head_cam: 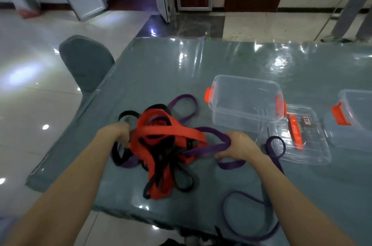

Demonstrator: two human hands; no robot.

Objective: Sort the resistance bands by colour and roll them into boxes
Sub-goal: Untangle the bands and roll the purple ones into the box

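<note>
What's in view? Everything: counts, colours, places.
band pile: one tangle, mixed colours, table's near left
red bands: several, count unclear, on top of pile
black bands: several, count unclear, woven through pile
purple bands: several, count unclear, trailing toward near right
boxes: two, clear, orange latches, open, right of pile
lid: one, clear, orange handle, flat between boxes
table: one, grey-green under clear sheet
chair: one, grey, table's left
left hand: grips pile's left edge
right hand: grips a purple band
</note>
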